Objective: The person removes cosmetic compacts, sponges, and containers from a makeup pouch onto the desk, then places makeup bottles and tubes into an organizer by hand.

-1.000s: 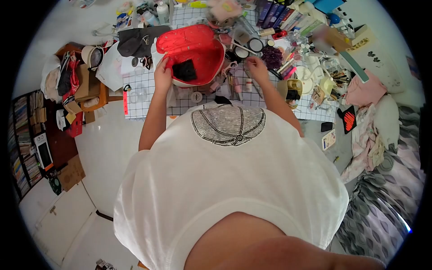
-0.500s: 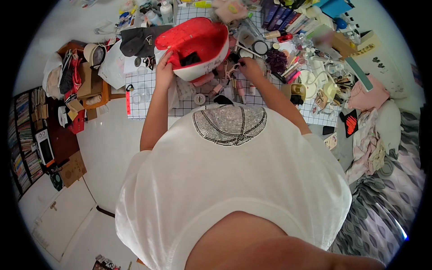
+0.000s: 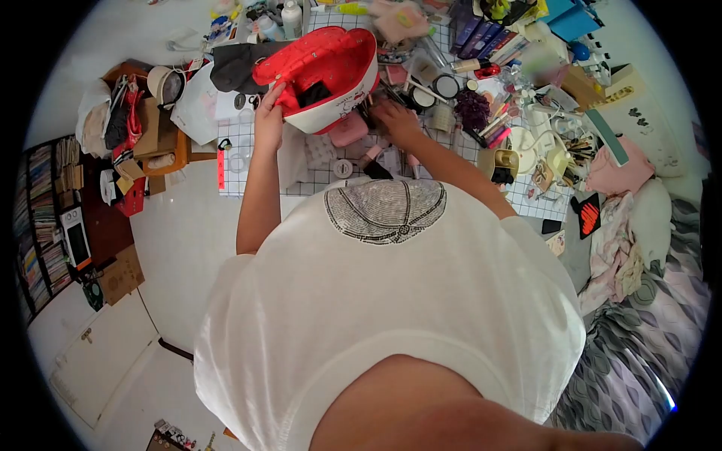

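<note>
A red-lined white bag (image 3: 331,113) is tilted open above the gridded tabletop (image 3: 297,184), with a black item (image 3: 313,94) inside it. Fingers of my left hand (image 3: 268,119) grip the bag's left rim. Just right of the bag, my right hand (image 3: 394,122) reaches down among small cosmetics; its fingers are partly spread, but their tips and anything under them are hard to make out. A pink case (image 3: 348,130) lies beneath the bag's lower edge. Near it is a round white item (image 3: 343,168).
Books (image 3: 481,39) stand at the back right. A dark purple scrunchie (image 3: 471,110), round compacts (image 3: 446,86) and a beige holder (image 3: 498,164) are right of my hand. A dark grey cloth (image 3: 239,68) lies at the back left. Pink cloth (image 3: 620,169) sits at the far right.
The bag has been lifted and tipped, uncovering the pink case, and my left hand still grips its rim. My right hand has moved left, close beside the bag. The view has shifted slightly.
</note>
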{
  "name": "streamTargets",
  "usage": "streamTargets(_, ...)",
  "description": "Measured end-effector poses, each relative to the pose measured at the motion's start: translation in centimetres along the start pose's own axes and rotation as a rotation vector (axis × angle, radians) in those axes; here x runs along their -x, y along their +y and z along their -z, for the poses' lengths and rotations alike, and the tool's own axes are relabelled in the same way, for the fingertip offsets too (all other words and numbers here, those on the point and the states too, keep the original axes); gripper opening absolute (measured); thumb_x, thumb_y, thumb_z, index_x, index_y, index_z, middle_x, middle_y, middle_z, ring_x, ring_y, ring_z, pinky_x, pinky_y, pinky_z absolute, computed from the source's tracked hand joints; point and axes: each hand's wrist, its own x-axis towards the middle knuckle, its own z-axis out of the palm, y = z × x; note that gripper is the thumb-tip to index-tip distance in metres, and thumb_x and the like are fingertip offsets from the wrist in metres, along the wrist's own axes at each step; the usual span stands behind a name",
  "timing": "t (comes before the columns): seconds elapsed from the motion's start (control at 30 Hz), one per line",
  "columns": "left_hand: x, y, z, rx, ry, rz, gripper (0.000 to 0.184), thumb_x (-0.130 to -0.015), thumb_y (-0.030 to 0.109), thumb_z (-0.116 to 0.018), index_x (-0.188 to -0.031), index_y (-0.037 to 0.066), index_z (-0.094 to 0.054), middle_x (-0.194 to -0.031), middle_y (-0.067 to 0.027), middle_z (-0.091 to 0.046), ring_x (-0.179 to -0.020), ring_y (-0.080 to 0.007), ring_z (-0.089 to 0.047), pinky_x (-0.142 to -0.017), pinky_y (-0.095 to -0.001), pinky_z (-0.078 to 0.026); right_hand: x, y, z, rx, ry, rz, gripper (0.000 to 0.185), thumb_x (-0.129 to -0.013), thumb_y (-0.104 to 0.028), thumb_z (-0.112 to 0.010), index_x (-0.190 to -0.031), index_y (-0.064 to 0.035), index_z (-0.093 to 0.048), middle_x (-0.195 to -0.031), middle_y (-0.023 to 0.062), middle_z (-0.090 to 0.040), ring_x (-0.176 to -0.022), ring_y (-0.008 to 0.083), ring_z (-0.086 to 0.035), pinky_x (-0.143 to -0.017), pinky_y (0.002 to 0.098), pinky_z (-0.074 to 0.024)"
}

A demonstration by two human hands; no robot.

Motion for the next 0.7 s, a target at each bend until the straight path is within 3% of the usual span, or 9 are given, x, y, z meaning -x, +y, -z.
streamTargets(0.3, 0.4, -0.3, 0.4, 0.021, -0.035, -0.012, 0.048, -0.073, -0.008, -0.032, -0.117, -0.001, -0.051, -0.13, -0.0078, -0.04, -0.09, -0.0073, -0.051, -0.065, -0.0149, -0.039, 2.6, 2.9, 0.3, 0.102, 0.081, -0.263, 0.062, -0.064, -0.013, -0.066, -0.121, -0.0146, -0.042, -0.128, 0.0108, -0.038, -0.118, 0.0268, -0.038, -0.09, 0.0437, -0.0355)
streamTargets(0.43, 0.4, -0.6, 0.7, -0.032, -0.062, 0.002, 0.048, -0.073, -0.008, -0.032, -0.117, -0.002, -0.05, -0.13, -0.0079, -0.04, -0.096, -0.0089, -0.05, -0.071, -0.0163, -0.04, 3.6, 4.4, 0.6, 0.095, 0.069, -0.26, 0.064, -0.064, -0.014, -0.068, -0.122, -0.0117, -0.041, -0.126, 0.0152, -0.038, -0.115, 0.0304, -0.039, -0.091, 0.0393, -0.0361)
streamTargets(0.7, 2.1, 0.7, 0.8, 0.049, -0.087, 0.05, 0.05, -0.072, -0.008, -0.031, -0.118, -0.002, -0.049, -0.13, -0.0096, -0.04, -0.108, -0.015, -0.048, -0.083, -0.0213, -0.041, 4.0, 2.5, 1.4, 0.045, 0.076, -0.361, 0.057, -0.066, -0.014, -0.067, -0.119, -0.0096, -0.044, -0.124, 0.0165, -0.039, -0.111, 0.0332, -0.04, -0.092, 0.04, -0.0353)
